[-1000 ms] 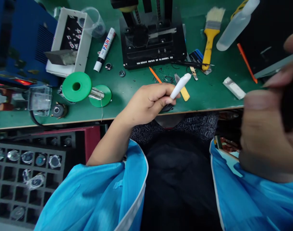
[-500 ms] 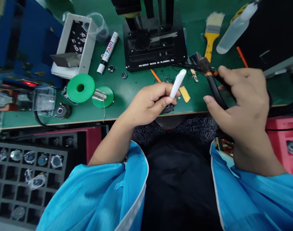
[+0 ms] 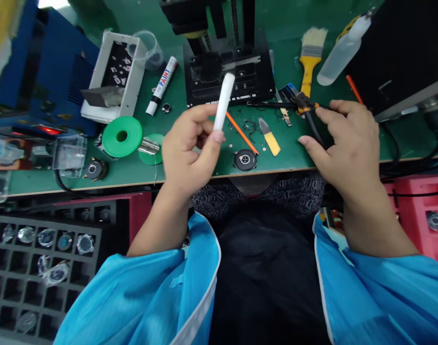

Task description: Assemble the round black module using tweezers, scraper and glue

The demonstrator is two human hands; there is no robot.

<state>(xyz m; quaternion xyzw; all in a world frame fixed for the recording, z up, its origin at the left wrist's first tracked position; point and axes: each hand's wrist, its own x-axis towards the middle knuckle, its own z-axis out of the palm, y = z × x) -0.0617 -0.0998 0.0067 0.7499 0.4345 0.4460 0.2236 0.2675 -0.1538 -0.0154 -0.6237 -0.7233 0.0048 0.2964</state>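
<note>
My left hand (image 3: 190, 148) pinches a slim white plastic-looking stick (image 3: 224, 101) between thumb and fingers, its rounded end tilted up and away. Over at the right, my right hand (image 3: 348, 143) is around the black handles of a pair of cutting pliers (image 3: 308, 112), whose jaws point to the upper left near the bench; the palm hides part of the handles. Between the hands, a round black watch-like module (image 3: 245, 160) lies by the front edge. Beside it are an orange stick (image 3: 242, 134) and a yellow-handled blade (image 3: 271, 139), with dark scraps around them.
A black press-like fixture (image 3: 229, 81) stands behind. To the left are a green solder spool (image 3: 121, 136), a paint marker (image 3: 162, 86) and a white box (image 3: 107, 76). A brush (image 3: 310, 57) and a clear bottle (image 3: 344, 50) lie right. A foam tray (image 3: 42, 247) sits lower left.
My left hand has moved left with the white stick, uncovering the round module and the orange stick. My right hand has moved slightly left and lowered the pliers toward the bench.
</note>
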